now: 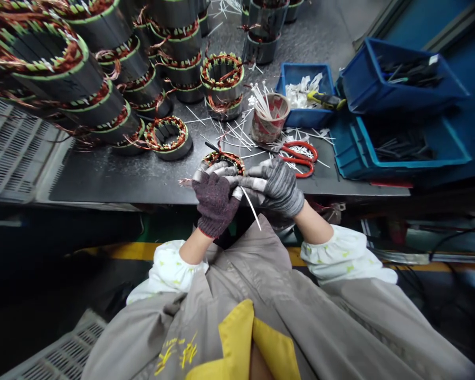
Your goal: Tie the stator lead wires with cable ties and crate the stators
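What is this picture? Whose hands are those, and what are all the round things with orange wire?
The camera sits on a person's head and looks down, so you see their own arms. The left hand, in a dark glove, and the right hand, in a grey glove, together hold a metal ring wound with copper wire. A white plastic tie sticks out between them. On the dark table stand stacks of such rings, a cup of ties, red scissors and blue bins.
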